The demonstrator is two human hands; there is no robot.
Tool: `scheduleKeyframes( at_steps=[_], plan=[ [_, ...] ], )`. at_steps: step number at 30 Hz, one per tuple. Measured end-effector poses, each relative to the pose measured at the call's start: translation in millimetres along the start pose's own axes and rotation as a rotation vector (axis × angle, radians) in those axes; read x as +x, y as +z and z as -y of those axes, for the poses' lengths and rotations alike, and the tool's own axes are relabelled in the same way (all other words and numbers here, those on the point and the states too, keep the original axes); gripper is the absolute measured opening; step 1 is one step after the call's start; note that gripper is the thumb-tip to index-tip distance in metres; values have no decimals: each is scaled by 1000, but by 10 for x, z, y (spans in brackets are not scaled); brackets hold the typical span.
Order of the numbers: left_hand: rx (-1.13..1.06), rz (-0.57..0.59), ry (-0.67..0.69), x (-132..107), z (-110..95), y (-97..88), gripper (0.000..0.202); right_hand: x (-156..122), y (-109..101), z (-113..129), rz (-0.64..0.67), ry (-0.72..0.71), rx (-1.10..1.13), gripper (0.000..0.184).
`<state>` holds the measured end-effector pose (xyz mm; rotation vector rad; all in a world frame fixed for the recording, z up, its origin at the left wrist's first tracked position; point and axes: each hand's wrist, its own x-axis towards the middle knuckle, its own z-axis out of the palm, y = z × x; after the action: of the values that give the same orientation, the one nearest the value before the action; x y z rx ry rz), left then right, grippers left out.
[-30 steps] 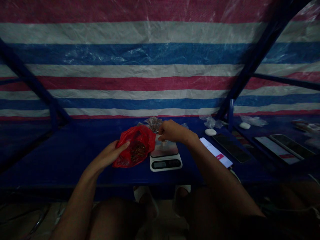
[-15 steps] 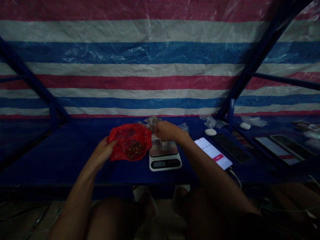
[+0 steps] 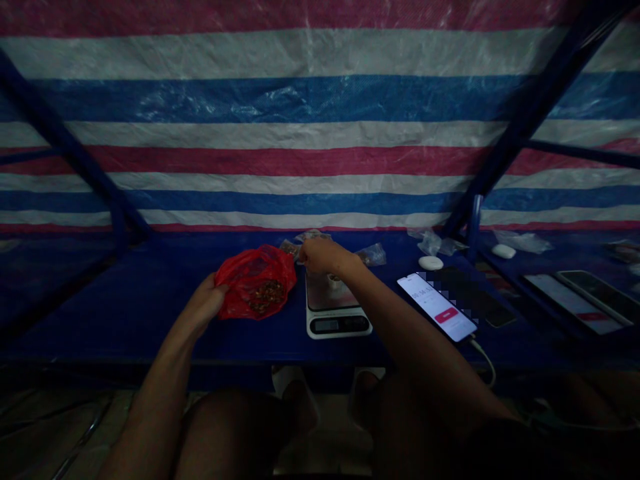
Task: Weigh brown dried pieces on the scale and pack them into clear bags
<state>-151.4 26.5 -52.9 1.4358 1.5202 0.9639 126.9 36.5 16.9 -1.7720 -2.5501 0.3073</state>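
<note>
My left hand (image 3: 213, 299) is closed on the left edge of a red plastic bag (image 3: 237, 263), whose mouth gapes open toward me. Small brown dried pieces (image 3: 267, 295) lie inside it. My right hand (image 3: 320, 255) is closed over the far left part of a white digital kitchen scale (image 3: 340, 333), close to the bag's right rim. Its fingertips face away, so what they pinch is hidden. A small white cup (image 3: 334, 283) stands on the scale's metal plate, partly behind my right forearm.
Clear plastic bags with brown contents (image 3: 373, 255) lie behind the scale. To the right are a lit phone (image 3: 437, 308) with a charging cable (image 3: 486, 363), a dark phone, a white oval case (image 3: 431, 263) and crumpled clear plastic (image 3: 435, 241). Blue metal bars slope up at both sides.
My right hand has shifted left relative to the scale, uncovering more of the white cup. The red bag has moved slightly left, away from the scale. The whole view has shifted a little.
</note>
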Motion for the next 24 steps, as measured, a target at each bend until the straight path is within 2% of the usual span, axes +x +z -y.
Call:
scheduleKeyframes(
  at_steps=[3,6,10,14,18,21,24],
  plan=[
    [-91,40,-66,-55,-60,12,57,89,35,72,3,-37,-30,35],
    [-47,34,-18,-88,-94,-14,67,162,61,198,9,-52,-89,38],
    [109,-33,-31,-60,-42,-91,54,255,143,357,60,-62,-148,35],
    [103,-2,-12,-28,12,-92,53,308,212,423,73,-85,-156,34],
    [18,68,44,-39,12,-26,67,163,47,275,17,-82,-110,31],
    [-46,114,112,-46,9,18,79,-103,-172,36,-24,-100,-53,25],
    [-59,135,129,-29,13,57,79,-387,-295,-167,-7,-37,-2,23]
  ],
)
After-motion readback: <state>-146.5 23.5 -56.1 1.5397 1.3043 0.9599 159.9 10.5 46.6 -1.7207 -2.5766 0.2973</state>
